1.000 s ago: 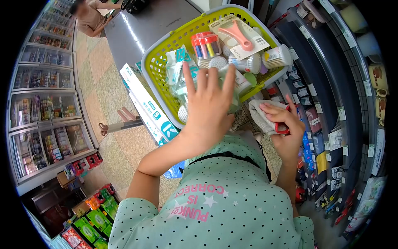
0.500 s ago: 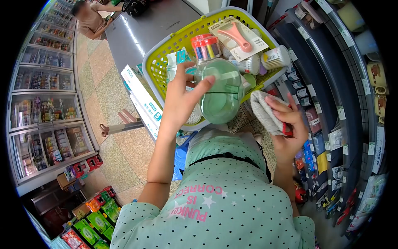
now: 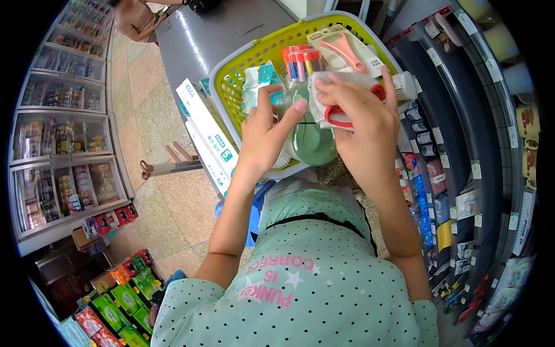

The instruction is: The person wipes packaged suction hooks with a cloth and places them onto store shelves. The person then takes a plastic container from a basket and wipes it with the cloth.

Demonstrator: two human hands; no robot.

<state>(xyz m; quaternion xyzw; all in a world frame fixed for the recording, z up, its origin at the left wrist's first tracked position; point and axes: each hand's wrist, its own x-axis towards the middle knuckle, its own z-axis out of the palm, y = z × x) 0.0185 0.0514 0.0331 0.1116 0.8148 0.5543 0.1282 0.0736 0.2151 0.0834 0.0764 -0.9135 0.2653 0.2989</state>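
Observation:
My left hand (image 3: 263,127) grips the side of a rounded, see-through green container (image 3: 313,144), thumb in front and fingers behind. In my right hand (image 3: 367,118) is a grey cloth (image 3: 318,107) with red edging, bunched up against the container's upper right side. Both are held over the near side of a yellow-green and grey basket (image 3: 231,78). Beyond them in the basket lie tubes with red lids (image 3: 302,62), a carded pink peeler (image 3: 347,53) and a white-and-teal packet (image 3: 260,81). My right hand hides part of the basket's contents.
The basket sits on a grey table (image 3: 222,29). A long white box (image 3: 211,141) leans along its left side. Stocked shelves (image 3: 462,144) curve close by on the right, and glass-fronted cabinets (image 3: 63,136) line the left. Another person (image 3: 136,20) is at the table's far left.
My right hand has moved up and left, bringing the cloth from beside the basket onto the green container. The container stays in my left hand. The view has shifted slightly.

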